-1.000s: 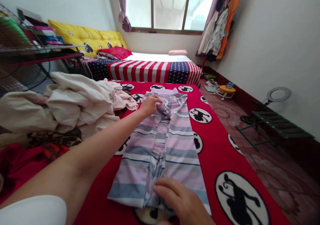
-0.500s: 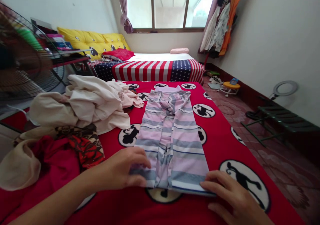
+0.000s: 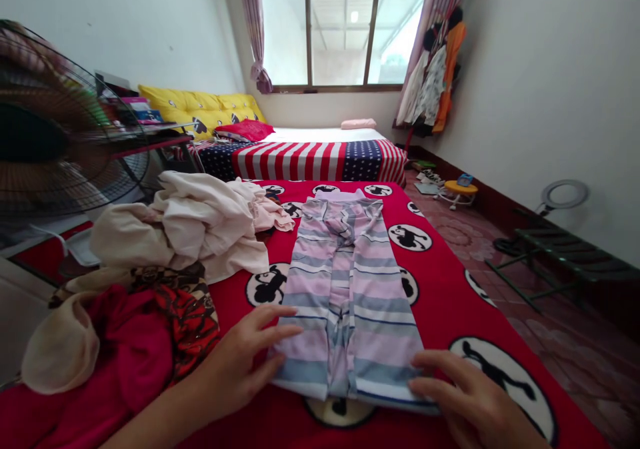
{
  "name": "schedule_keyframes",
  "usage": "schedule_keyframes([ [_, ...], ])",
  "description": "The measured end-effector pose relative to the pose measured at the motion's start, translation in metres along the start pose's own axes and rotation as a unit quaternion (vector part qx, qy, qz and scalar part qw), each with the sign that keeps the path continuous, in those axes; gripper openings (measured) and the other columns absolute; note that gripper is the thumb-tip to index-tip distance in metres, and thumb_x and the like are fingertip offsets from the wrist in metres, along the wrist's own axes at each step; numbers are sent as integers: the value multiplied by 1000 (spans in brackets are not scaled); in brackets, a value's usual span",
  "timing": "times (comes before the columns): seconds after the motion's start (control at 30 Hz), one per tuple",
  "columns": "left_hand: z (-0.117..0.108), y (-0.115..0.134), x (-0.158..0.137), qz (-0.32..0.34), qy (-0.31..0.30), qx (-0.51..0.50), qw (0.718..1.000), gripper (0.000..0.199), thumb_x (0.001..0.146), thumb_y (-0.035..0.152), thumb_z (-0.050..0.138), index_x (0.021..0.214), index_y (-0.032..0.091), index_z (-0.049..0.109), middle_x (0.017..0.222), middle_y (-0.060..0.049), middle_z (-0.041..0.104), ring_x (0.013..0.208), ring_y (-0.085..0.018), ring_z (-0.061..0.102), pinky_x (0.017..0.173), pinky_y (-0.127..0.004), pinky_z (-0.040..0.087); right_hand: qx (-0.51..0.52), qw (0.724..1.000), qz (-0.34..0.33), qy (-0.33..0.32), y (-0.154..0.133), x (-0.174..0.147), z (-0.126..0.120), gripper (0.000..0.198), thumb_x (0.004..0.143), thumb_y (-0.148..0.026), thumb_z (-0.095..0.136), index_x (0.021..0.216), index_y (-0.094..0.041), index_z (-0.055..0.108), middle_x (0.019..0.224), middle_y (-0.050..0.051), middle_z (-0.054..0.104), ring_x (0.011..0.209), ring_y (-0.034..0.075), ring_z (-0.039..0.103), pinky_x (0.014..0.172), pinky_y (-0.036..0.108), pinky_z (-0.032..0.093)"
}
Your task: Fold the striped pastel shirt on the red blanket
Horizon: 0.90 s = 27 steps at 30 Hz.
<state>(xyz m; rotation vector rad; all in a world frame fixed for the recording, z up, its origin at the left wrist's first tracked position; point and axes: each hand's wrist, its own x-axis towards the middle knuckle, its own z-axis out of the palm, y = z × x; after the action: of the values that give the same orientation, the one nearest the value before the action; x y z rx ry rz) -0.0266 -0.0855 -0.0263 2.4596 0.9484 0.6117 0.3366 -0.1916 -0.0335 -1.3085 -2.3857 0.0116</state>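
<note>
Your left hand (image 3: 240, 362) has its fingers spread over the near left edge of striped lilac-and-gray trousers (image 3: 377, 302); the fingers of your right hand (image 3: 477, 399) lie at the near right corner. The trousers stretch flat, away from your fingers, on a red cover (image 3: 443, 289) with black figures in white ovals. Left of your left fingers is a rumpled pile of clothes (image 3: 210, 216), cream beyond magenta. Well beyond both hands' fingers are a bed (image 3: 293, 159) and a window (image 3: 340, 32); right of your right fingers, a green slatted stool (image 3: 560, 246).
</note>
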Motion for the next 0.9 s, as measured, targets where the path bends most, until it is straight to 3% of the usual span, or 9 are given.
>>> schedule_keyframes([
  [0.1,-9,-18,7,-44,58,-28,997,26,89,20,49,106,27,69,115,-6,64,107,-19,61,92,-28,49,-4,1000,30,-8,10,-5,2,33,81,-13,53,107,-30,65,118,6,64,103,19,65,83,25,55],
  [0.2,-13,-25,34,-68,63,-82,992,24,87,29,55,105,24,70,108,-6,67,99,-20,64,87,-29,51,34,997,74,-3,17,14,2,24,85,-21,55,105,-30,66,115,6,65,101,19,66,83,26,55],
  [0.33,-6,-35,105,-147,55,-205,966,42,83,38,61,120,19,62,105,-9,68,87,-21,67,75,-30,55,133,983,125,23,34,72,7,20,87,-23,53,103,-25,65,112,7,64,101,19,64,87,29,51],
  [0.47,10,-53,192,-259,81,-342,900,59,84,37,61,135,12,45,95,-12,68,79,-20,69,67,-28,56,205,962,177,30,57,124,28,23,84,-23,54,104,-19,65,102,8,65,85,17,64,70,27,52],
  [0.53,18,-61,227,-282,101,-355,886,65,86,36,59,141,12,36,94,-12,67,72,-18,69,63,-28,56,216,956,196,15,68,140,37,21,83,-23,54,99,-18,67,92,6,66,76,16,64,64,26,51],
  [0.63,29,-71,262,-276,129,-339,890,64,88,34,54,144,13,31,95,-12,66,63,-17,66,55,-28,55,219,953,208,23,88,165,39,19,82,-25,55,92,-19,69,87,5,67,74,16,63,62,27,49],
  [0.73,44,-77,275,-256,148,-322,899,48,87,31,56,132,16,51,98,-9,67,65,-15,64,58,-27,54,201,953,215,71,115,202,32,18,80,-28,57,87,-19,70,85,5,69,74,17,64,63,27,48],
  [0.8,55,-78,273,-211,181,-267,923,34,84,25,58,117,19,64,101,-7,67,74,-15,64,70,-26,53,182,953,221,100,135,234,29,17,77,-28,59,85,-19,71,83,5,70,72,17,63,65,28,48],
  [0.9,70,-72,264,-108,203,-101,968,26,83,19,56,103,24,71,101,-4,66,86,-16,62,80,-27,50,177,949,235,115,160,283,36,18,76,-24,59,87,-17,71,82,4,71,67,15,62,65,27,47],
])
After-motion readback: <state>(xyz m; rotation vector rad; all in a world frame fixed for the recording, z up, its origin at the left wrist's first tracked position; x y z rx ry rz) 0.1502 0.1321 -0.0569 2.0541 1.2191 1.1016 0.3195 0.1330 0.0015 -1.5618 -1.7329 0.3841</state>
